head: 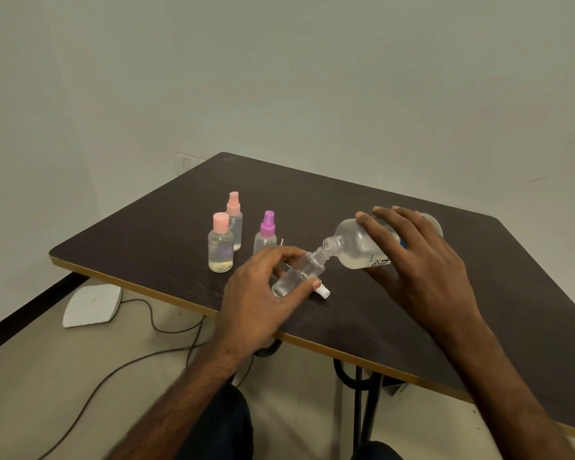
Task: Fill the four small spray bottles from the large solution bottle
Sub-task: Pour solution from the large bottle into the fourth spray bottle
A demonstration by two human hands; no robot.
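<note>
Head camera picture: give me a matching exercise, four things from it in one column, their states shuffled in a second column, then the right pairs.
Things
1 large solution bottle
2 uncapped small bottle
3 purple-topped spray bottle
4 small white piece

States
A lying on the table
B tilted, gripped by the right hand
C standing upright, top on
D tilted, gripped by the left hand

Pairs: 1-B, 2-D, 3-C, 4-A
</note>
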